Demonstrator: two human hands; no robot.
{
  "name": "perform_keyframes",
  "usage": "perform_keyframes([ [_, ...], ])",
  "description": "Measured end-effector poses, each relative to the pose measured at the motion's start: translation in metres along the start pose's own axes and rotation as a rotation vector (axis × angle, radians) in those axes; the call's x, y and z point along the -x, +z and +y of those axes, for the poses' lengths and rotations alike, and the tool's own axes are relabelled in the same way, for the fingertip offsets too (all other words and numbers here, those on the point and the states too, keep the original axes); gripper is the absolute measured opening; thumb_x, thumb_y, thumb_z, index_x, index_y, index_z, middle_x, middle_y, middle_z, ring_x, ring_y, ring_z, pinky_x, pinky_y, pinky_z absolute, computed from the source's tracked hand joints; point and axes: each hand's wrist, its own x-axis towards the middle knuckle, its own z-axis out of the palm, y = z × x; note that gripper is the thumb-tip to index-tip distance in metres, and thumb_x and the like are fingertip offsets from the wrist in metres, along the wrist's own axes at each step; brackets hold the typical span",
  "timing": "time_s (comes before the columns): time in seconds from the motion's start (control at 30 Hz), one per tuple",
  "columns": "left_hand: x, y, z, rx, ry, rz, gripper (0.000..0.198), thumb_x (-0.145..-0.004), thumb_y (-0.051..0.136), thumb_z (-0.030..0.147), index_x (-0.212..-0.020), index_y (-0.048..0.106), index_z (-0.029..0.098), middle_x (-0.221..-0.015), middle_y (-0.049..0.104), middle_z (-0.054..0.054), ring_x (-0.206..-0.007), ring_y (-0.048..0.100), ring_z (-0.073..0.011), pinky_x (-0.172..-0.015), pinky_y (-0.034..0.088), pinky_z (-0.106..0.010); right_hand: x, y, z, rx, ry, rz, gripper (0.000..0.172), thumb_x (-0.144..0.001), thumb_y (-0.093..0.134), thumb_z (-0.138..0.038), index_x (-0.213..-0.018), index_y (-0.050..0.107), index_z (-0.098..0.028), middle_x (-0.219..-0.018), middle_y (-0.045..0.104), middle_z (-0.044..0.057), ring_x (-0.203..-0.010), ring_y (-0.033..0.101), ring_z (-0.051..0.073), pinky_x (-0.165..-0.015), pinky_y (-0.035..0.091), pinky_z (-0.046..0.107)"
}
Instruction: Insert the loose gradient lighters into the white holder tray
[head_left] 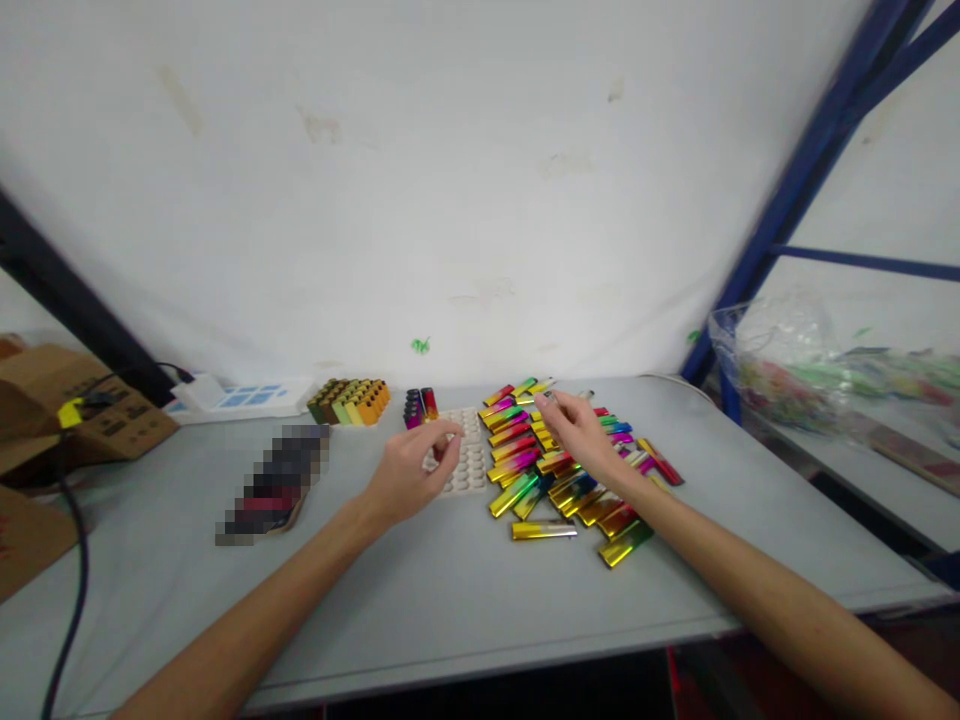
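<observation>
A heap of shiny multicoloured lighters lies on the grey table. My right hand rests over the heap with its fingers curled and pinched on one lighter at the far side. My left hand hovers at the left edge of a white tray with round holes, fingers bent and pinched together; what they hold is too small to make out. Two dark and red lighters stand at the tray's far end.
A block of yellow, green and orange lighters stands behind the tray. A white power strip, a black cable, cardboard boxes and a blurred dark object are at the left. A plastic bag and blue frame stand right.
</observation>
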Motion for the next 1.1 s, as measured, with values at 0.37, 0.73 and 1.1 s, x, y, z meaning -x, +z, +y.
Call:
perform_keyframes([
  [0.37,0.002,0.003,0.001,0.026,-0.008,-0.046,0.011,-0.095,0.053,0.020,-0.096,0.064,0.019,-0.061,0.063,0.005,-0.052,0.060,-0.0095,-0.061,0.049,-0.019,0.001,0.006,0.010,0.214,0.002,0.128,0.037,-0.093,0.047,-0.045,-0.065,0.034,-0.024,-0.059,0.034,-0.005,-0.057,0.034,0.013,-0.054,0.023,0.027],
  [0.73,0.001,0.013,0.008,0.249,-0.233,-0.066,0.016,-0.094,0.064,0.028,-0.104,0.072,0.019,-0.079,0.072,-0.002,-0.065,0.066,-0.0117,-0.065,0.056,-0.022,0.014,0.014,-0.005,-0.007,-0.015,-0.195,0.051,-0.102,0.036,-0.064,-0.077,0.051,-0.023,-0.071,0.053,-0.001,-0.067,0.049,0.017,-0.063,0.041,0.029],
  [1.1,0.002,0.019,0.022,0.384,-0.227,-0.085,0.021,-0.088,0.075,0.030,-0.106,0.074,0.019,-0.084,0.066,-0.004,-0.071,0.061,-0.0128,-0.067,0.057,-0.025,0.029,0.026,-0.008,0.041,-0.044,-0.308,0.058,-0.104,0.034,-0.060,-0.148,0.051,-0.026,-0.102,0.069,0.006,-0.097,0.064,0.026,-0.089,0.051,0.040],
])
